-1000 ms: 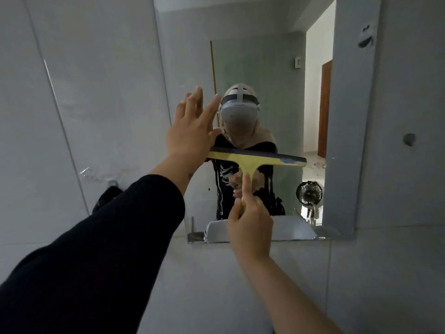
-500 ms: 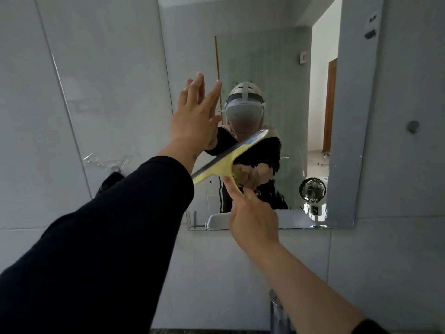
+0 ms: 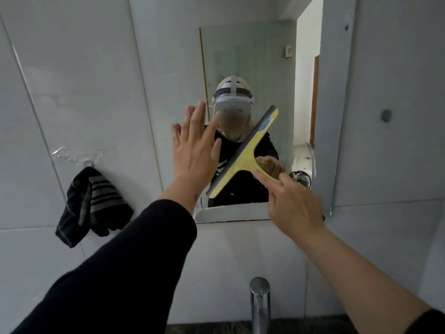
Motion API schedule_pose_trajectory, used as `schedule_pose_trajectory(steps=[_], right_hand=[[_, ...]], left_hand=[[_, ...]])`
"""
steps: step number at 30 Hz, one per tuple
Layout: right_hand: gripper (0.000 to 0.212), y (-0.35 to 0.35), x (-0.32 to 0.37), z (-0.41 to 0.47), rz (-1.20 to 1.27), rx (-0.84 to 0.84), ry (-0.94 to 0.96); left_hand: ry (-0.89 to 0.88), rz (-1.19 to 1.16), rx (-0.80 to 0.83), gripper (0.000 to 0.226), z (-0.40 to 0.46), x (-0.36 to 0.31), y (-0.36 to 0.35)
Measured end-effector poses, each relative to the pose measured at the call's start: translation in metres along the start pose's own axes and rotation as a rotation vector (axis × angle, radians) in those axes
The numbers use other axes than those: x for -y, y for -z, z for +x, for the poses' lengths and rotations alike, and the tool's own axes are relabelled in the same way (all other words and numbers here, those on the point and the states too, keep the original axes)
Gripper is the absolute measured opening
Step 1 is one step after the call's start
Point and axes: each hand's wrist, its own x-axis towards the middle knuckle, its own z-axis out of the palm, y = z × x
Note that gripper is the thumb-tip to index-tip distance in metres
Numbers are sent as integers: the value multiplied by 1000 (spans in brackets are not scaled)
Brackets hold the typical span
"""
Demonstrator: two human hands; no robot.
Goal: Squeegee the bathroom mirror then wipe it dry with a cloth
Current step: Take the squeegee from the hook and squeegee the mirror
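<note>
The wall mirror fills the upper middle of the head view. My right hand grips the handle of a yellow squeegee, forefinger stretched along it. Its blade is tilted steeply, upper end to the right, lower end near the mirror's bottom edge, and seems to lie against the glass. My left hand is raised flat with fingers spread, at the mirror's left part, just left of the blade; whether it touches the glass I cannot tell. A dark striped cloth hangs from a clear hook on the left wall.
Grey wall tiles surround the mirror. A chrome tap rises at the bottom centre. The mirror reflects a person with a headset, a doorway and a small fan. A round fitting sits on the right wall.
The squeegee has turned from level to steeply tilted, and my right hand has moved right. My left hand stays raised with fingers spread. The view has shifted and the hanging cloth now shows.
</note>
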Motion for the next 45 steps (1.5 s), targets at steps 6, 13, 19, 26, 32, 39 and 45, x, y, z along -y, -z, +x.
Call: schedule_pose_trajectory(steps=[6, 13, 19, 26, 32, 39, 45], right_hand=[[59, 6, -42, -18, 43, 1, -133], [56, -4, -69, -48, 138, -4, -272], [57, -29, -52, -66, 316, -44, -351], [55, -56, -2, -91, 509, -33, -441], [59, -71, 47, -97, 563, 46, -380], [65, -73, 78, -96, 375, 262, -111], [72, -61, 48, -88, 127, 316, -19]], left_hand=[[-14, 16, 48, 61, -33, -26, -35], [-14, 27, 53, 64, -40, -29, -52], [5, 28, 56, 64, -40, -29, -49], [-42, 39, 63, 58, -42, -19, -36], [-58, 95, 81, 60, -49, 9, -24], [-51, 108, 115, 62, -61, 25, -25], [-45, 75, 152, 61, -62, 21, -25]])
